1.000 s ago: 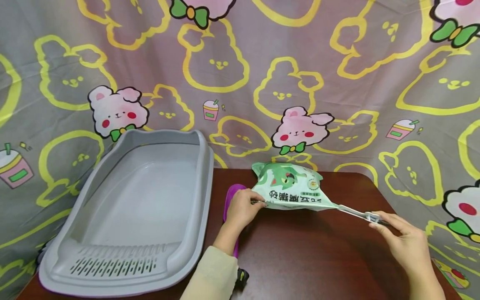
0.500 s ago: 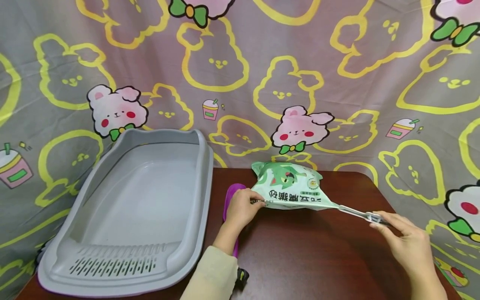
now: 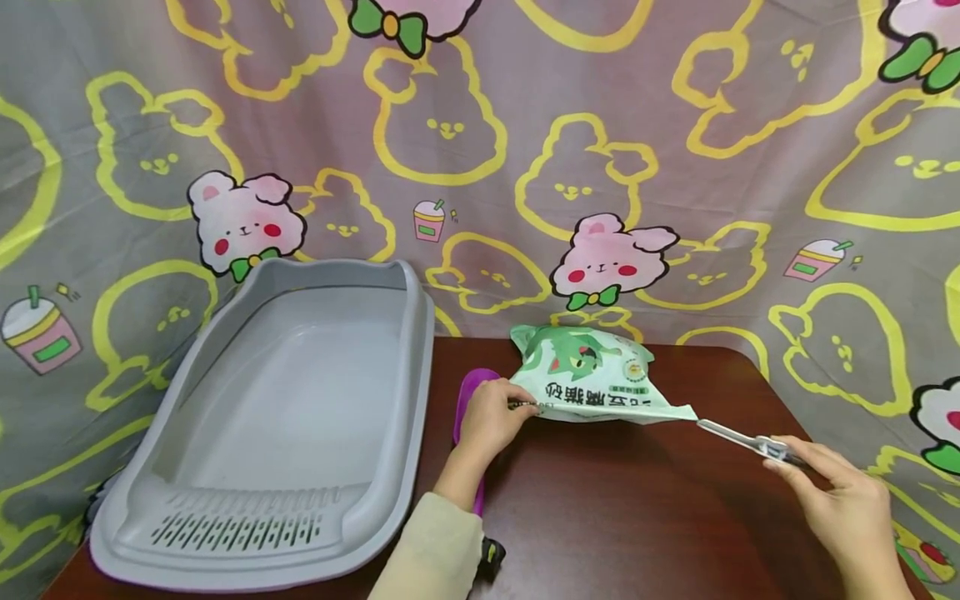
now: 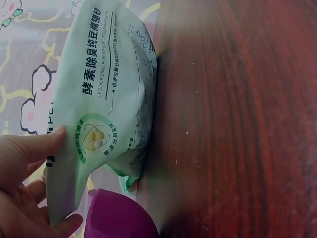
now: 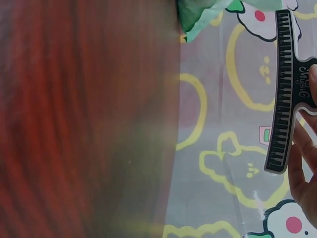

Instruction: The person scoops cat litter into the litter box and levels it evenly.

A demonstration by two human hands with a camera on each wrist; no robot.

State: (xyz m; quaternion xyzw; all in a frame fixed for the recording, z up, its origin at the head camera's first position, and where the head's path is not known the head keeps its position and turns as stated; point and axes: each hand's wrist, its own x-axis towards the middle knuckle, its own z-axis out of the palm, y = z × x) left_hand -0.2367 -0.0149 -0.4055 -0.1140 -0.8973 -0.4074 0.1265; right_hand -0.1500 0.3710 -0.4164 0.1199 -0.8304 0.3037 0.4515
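A pale green cat litter bag [image 3: 592, 367] lies on the table with a green cat printed on it, its flattened top edge towards me. My left hand [image 3: 491, 417] pinches the left part of that edge; in the left wrist view, thumb and fingers [image 4: 25, 153] hold the folded strip from both sides. My right hand [image 3: 843, 492] grips the middle tab of a long clip [image 3: 738, 436], printed with piano keys in the right wrist view [image 5: 283, 89]. The clip's far end points at the bag's right corner, right beside it.
A large grey litter box [image 3: 423, 400] with a slotted front step stands on the left of the dark red-brown table [image 3: 600, 517]. A purple scoop [image 3: 474, 383] lies under my left forearm, a black object [image 3: 491, 557] near its lower end. A patterned curtain [image 3: 480, 208] hangs behind.
The clip, overlapping the bag's right corner before, has moved right with my right hand and sits off it now. My left hand keeps its pinch. The view has shifted slightly.
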